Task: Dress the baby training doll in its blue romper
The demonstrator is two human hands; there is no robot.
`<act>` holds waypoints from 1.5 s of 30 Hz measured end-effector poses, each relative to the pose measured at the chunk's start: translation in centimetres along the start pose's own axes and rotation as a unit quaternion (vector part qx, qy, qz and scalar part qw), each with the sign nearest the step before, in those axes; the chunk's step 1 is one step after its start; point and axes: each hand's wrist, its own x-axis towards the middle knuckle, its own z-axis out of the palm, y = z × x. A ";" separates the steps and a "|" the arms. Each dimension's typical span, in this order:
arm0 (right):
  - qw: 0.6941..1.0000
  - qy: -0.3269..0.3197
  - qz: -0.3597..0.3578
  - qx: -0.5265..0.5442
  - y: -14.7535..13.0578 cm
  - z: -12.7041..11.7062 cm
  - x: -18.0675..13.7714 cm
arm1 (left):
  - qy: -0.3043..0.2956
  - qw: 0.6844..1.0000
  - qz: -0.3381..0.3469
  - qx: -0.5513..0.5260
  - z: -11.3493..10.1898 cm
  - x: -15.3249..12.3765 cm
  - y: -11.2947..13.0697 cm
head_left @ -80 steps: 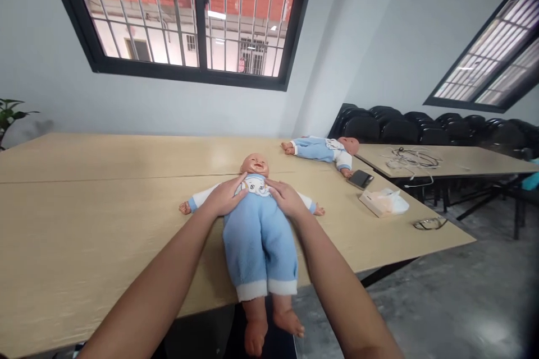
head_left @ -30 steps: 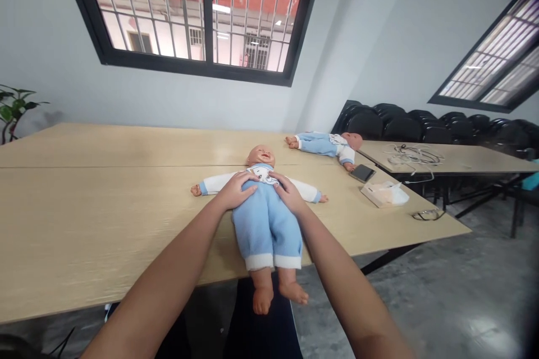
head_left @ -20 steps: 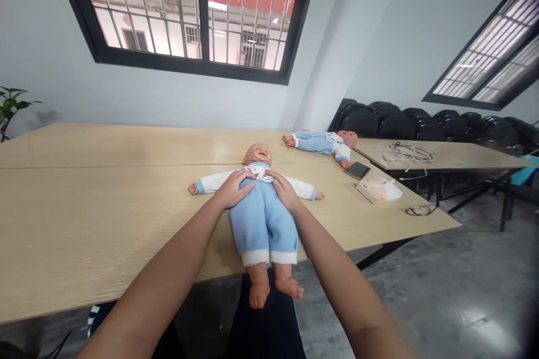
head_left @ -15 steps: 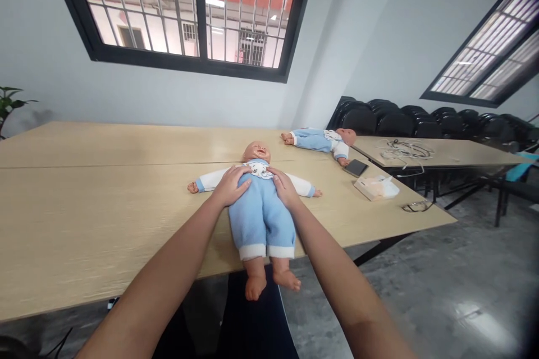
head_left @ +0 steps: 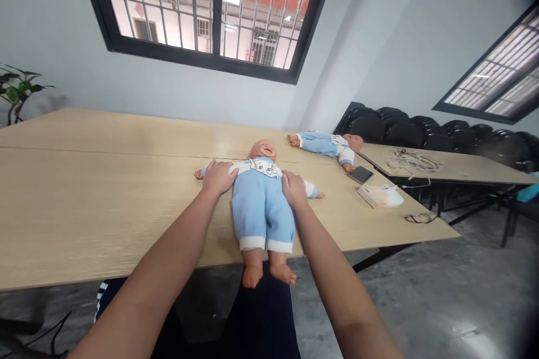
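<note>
A baby doll (head_left: pixel 263 202) in light blue trousers and a white top with a cartoon face bib lies on its back on the table. Its arms are spread and its feet hang past the near edge. My left hand (head_left: pixel 220 177) lies over the white sleeve on the left of the picture, thumb towards the chest, hiding most of that sleeve. Against the other side of the chest and upper sleeve rests my right hand (head_left: pixel 294 187), its fingers partly bent. Both hands touch the doll without visibly gripping it.
A second doll (head_left: pixel 322 143) lies at the back right of the wooden table (head_left: pixel 105 196). Near it are a dark flat phone-like object (head_left: pixel 360 174), a tissue pack (head_left: pixel 380 195) and glasses (head_left: pixel 421 217). Cables (head_left: pixel 412 160) lie on another table; stacked black chairs (head_left: pixel 404 133) stand behind.
My left hand has slid from the doll's chest outward onto its sleeve. My right hand has shifted slightly outward, uncovering more of the bib. The camera view has tilted a little.
</note>
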 end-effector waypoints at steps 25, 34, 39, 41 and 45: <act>0.970 0.153 0.002 0.188 0.1 -0.3 -1.6 | -0.018 0.961 0.200 -0.191 -3.7 -1.1 3.4; 0.978 -0.067 -0.084 0.177 -2.2 -3.7 -11.4 | -0.165 0.965 0.187 -0.084 -5.1 -6.9 6.4; 0.988 -0.026 -0.065 0.137 -3.7 -5.2 -13.5 | -0.174 0.975 0.111 -0.084 -4.9 -10.7 7.2; 0.984 0.029 -0.043 0.169 -4.5 -5.6 -15.2 | -0.155 0.978 0.106 -0.087 -5.2 -12.4 7.0; 0.960 0.084 -0.009 0.268 -7.1 -6.0 -21.2 | -0.154 0.975 0.144 -0.069 -6.1 -16.2 7.3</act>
